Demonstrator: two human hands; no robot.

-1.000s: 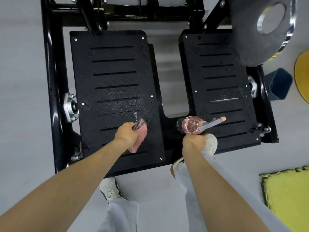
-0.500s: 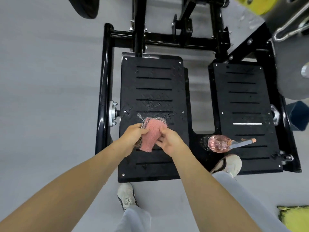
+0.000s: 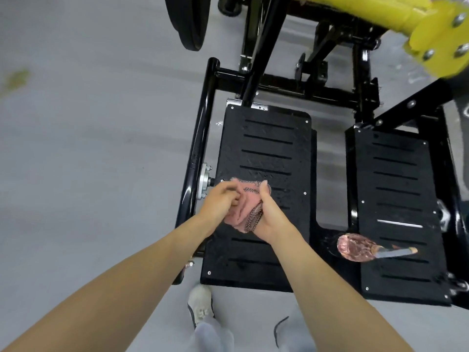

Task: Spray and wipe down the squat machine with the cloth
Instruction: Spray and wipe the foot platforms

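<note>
The squat machine lies below me, with a black left footplate (image 3: 269,148) and a black right footplate (image 3: 398,179) inside a black frame. Over the left footplate both hands hold a bunched pink cloth (image 3: 245,212) with a dark mesh edge. My left hand (image 3: 220,199) pinches its left side, and my right hand (image 3: 266,214) grips its right side with the thumb up. A pink spray bottle (image 3: 355,247) lies on its side at the near inner edge of the right footplate, its nozzle pointing right. Neither hand touches it.
A yellow machine arm (image 3: 396,19) crosses the top right. A black weight plate (image 3: 190,21) stands at the top, left of the uprights. Grey floor (image 3: 88,148) spreads to the left. My shoes (image 3: 200,303) and light trousers are just below the footplates.
My right hand left the spray bottle lying on the right footplate and joined the left hand on the cloth. Both hands now bunch the cloth. My view has tilted up and left.
</note>
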